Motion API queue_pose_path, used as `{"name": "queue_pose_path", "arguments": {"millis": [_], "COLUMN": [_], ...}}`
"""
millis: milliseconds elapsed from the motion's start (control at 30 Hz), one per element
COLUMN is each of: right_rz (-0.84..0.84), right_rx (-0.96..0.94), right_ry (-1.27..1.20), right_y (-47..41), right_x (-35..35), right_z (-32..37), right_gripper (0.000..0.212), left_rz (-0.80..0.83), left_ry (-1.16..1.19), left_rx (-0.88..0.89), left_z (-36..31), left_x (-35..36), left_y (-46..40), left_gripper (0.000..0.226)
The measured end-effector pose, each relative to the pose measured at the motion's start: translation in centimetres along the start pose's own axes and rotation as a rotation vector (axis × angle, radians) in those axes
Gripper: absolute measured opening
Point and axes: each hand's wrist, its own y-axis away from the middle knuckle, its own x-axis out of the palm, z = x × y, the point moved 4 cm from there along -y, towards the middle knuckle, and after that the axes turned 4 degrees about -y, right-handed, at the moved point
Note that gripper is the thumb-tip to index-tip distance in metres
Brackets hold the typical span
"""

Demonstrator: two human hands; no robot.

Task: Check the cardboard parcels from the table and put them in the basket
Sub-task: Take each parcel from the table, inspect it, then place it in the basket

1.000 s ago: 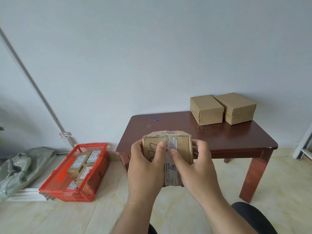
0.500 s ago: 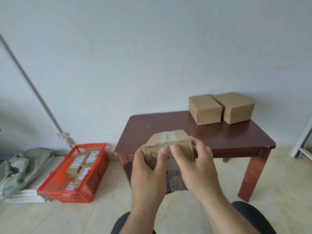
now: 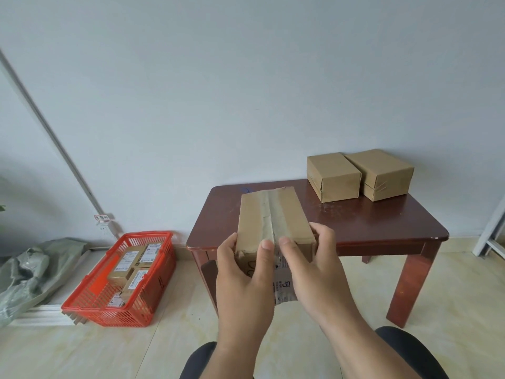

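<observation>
I hold a taped cardboard parcel point(image 3: 273, 214) in the air in front of the dark wooden table point(image 3: 355, 222). Its long taped face points up and away from me. My left hand point(image 3: 243, 280) grips its near left end, thumb on the top edge. My right hand point(image 3: 314, 266) grips the near right end, fingers curled round the side. Two more brown parcels, one on the left point(image 3: 333, 176) and one on the right point(image 3: 382, 173), stand side by side at the table's far right. A red plastic basket point(image 3: 90, 307) sits on the floor at the left with several labelled parcels inside.
A grey-green sack point(image 3: 30, 269) lies on the floor left of the basket, beside a white skirting strip. A grey conduit runs diagonally down the wall. A white frame point(image 3: 492, 231) stands at the far right. My dark-clad knees show at the bottom.
Both hands have tipped the parcel forward, so the taped long face now points up instead of the end face with the label. The parcel also sits a little higher.
</observation>
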Motion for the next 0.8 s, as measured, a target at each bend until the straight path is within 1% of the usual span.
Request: {"name": "queue_pose_path", "arguments": {"millis": [67, 133, 167, 233, 267, 367, 467, 567, 700, 800], "right_rz": [-0.010, 0.000, 0.007, 0.017, 0.024, 0.050, 0.059, 0.038, 0.033, 0.018], "right_rx": [-0.001, -0.029, -0.044, -0.055, -0.056, -0.029, -0.009, 0.009, -0.006, -0.037], "right_ry": [-0.008, -0.019, -0.014, 0.009, 0.018, -0.002, -0.019, -0.063, -0.090, -0.056], "right_y": [0.4, 0.7, 0.7, 0.5, 0.4, 0.1, -0.4, -0.6, 0.3, 0.6], "right_x": [0.1, 0.1, 0.1, 0.0, 0.0, 0.0, -0.2, -0.1, 0.1, -0.1], "right_z": [-0.4, -0.6, -0.5, -0.2, -0.2, -0.1, 0.3, 0.0, -0.7, -0.6], "right_gripper": [0.047, 0.058, 0.066, 0.081, 0.083, 0.078, 0.059, 0.051, 0.052, 0.059], "left_rz": [0.038, 0.073, 0.097, 0.148, 0.157, 0.137, 0.116, 0.094, 0.049, 0.041], "left_ry": [0.008, 0.014, 0.021, 0.041, 0.049, 0.062, 0.063, 0.049, 0.058, 0.053], "left_rx": [-0.013, -0.033, -0.052, -0.079, -0.079, -0.062, -0.035, 0.014, 0.029, 0.039], "left_z": [-0.1, -0.3, -0.4, -0.4, -0.3, -0.3, -0.1, -0.1, -0.7, -0.9], "left_x": [0.0, -0.1, -0.1, -0.3, -0.3, -0.4, 0.0, 0.1, -0.2, -0.4], "left_y": [-0.5, -1.0, -1.1, -1.3, -1.4, -1.2, -0.5, -0.3, -1.2, -1.7], "left_gripper": [0.054, 0.062, 0.060, 0.037, 0.031, 0.036, 0.040, 0.037, 0.037, 0.026]}}
